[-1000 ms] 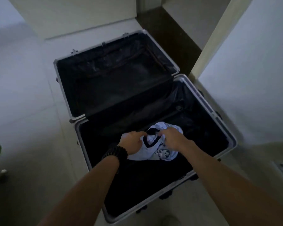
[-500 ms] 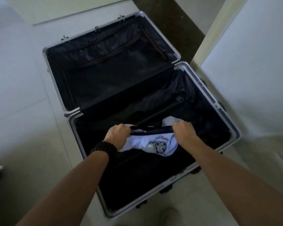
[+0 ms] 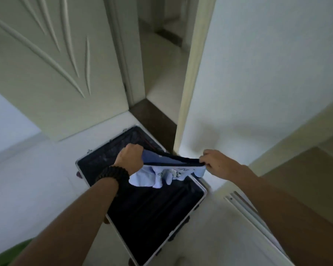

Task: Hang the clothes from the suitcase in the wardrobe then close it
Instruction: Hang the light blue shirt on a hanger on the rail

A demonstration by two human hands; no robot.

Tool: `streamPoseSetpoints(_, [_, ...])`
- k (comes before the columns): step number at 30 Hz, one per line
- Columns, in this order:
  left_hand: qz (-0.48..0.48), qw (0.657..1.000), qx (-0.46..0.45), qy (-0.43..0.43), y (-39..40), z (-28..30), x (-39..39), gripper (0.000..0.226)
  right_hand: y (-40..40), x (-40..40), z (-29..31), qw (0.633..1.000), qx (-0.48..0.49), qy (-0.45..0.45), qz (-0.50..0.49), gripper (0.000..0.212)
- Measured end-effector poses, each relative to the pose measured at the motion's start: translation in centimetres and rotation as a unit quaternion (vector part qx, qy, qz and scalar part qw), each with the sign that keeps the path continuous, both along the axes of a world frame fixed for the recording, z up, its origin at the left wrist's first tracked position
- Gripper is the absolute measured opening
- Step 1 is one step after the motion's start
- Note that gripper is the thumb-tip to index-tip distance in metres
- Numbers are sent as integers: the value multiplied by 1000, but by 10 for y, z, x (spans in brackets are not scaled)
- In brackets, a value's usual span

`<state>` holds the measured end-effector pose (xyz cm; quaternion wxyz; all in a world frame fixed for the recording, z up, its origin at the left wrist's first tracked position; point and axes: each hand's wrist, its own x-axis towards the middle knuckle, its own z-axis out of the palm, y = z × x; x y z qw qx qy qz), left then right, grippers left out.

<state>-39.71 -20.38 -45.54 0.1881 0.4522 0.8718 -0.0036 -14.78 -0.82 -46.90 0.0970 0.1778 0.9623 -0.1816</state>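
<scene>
Item: light-blue printed shirt (image 3: 161, 174), our left hand (image 3: 130, 158) and right hand (image 3: 216, 163) gripping its dark collar above the open suitcase (image 3: 154, 212); next, hanger needed.

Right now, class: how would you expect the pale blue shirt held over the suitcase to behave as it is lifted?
Probably floppy: the pale blue shirt sags in folds between the left hand and right hand. Likely light, since it is held by its top edge alone. It may swing or bunch over the suitcase.

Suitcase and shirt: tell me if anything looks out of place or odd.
Nothing stands out. The suitcase lies open on the floor, and the light blue shirt hangs bunched between the left hand and right hand, both gripping its dark collar.
</scene>
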Motion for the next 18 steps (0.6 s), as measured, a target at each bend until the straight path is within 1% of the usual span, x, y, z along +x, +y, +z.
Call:
streamPoseSetpoints(1, [-17,999,27,0,4,48,6,20,-2,11,48,1000,13,4,-8,15])
streamPoseSetpoints(3, [-42,993,107,-16,13,117,18,29,-7,28,116,999,34,15,-37,16])
streamPoseSetpoints(5, [-75,980,179,-29,20,189,37,36,-15,46,185,996,44,35,-70,23])
streamPoseSetpoints(6, [-92,974,204,-35,23,223,50,41,-21,56,216,993,58,44,-92,30])
streamPoseSetpoints(8, [-106,961,247,-61,30,274,71,50,-27,71,260,985,74,69,-141,54])
streamPoseSetpoints(9, [-119,952,272,-70,32,301,83,54,-32,80,284,977,90,87,-172,63])
streamPoseSetpoints(10, [-130,942,296,-89,36,329,98,56,-37,97,312,966,110,100,-210,66])
streamPoseSetpoints(12, [-163,918,340,-121,45,368,121,63,-39,118,350,948,130,104,-272,64])
streamPoseSetpoints(14, [-198,896,372,-140,52,405,148,67,-44,144,386,927,126,99,-340,51])
streamPoseSetpoints(16, [-240,879,385,-145,61,439,180,60,-55,179,422,910,112,111,-383,18])
streamPoseSetpoints(17, [-256,871,391,-150,67,454,195,53,-59,197,437,910,108,128,-380,11])
streamPoseSetpoints(18, [-270,864,396,-154,73,466,209,45,-63,215,451,908,105,137,-382,17])
